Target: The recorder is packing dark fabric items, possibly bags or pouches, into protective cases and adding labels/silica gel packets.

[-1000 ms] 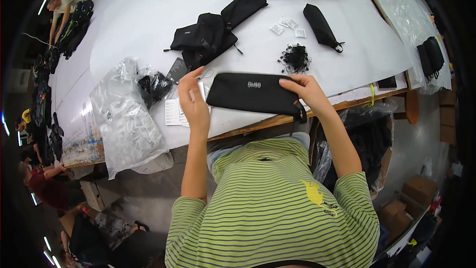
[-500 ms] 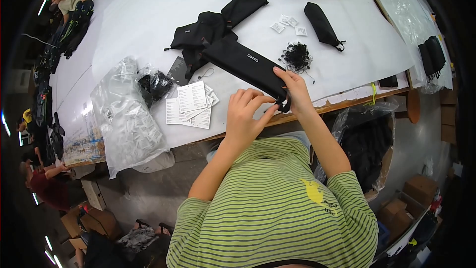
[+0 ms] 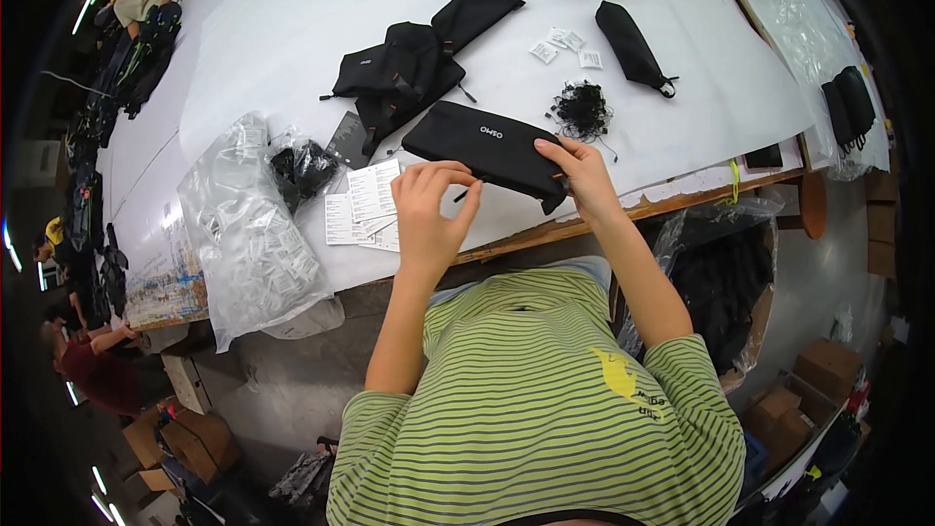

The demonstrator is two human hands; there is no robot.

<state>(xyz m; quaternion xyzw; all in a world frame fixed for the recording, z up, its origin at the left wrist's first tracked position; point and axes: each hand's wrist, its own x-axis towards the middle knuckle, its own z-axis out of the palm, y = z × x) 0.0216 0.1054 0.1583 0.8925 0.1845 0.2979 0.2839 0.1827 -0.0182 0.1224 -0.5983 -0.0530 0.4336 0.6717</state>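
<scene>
A long black zippered pouch (image 3: 467, 148) with small white lettering lies slantwise above the table's near edge. My right hand (image 3: 588, 181) grips its right end, thumb on top and fingers beneath. At the pouch's near edge, my left hand (image 3: 425, 206) has thumb and index finger pinched together; a short black zipper pull sticks out just below the fingertips. Printed white cards (image 3: 362, 203) lie partly behind my left hand. Beyond the held pouch is a heap of similar black pouches (image 3: 409, 63).
A clear bag of small white packets (image 3: 258, 244) hangs over the table's edge at left, beside a bag of black cords (image 3: 304, 170). Farther right are loose black cords (image 3: 581, 112), several white packets (image 3: 589, 59) and another black pouch (image 3: 628, 47). A plastic-lined box (image 3: 716, 282) stands below.
My left hand has moved left along the pouch's near edge, from its right end to about the middle. The pouch has tilted closer to level; my right hand still holds its right end.
</scene>
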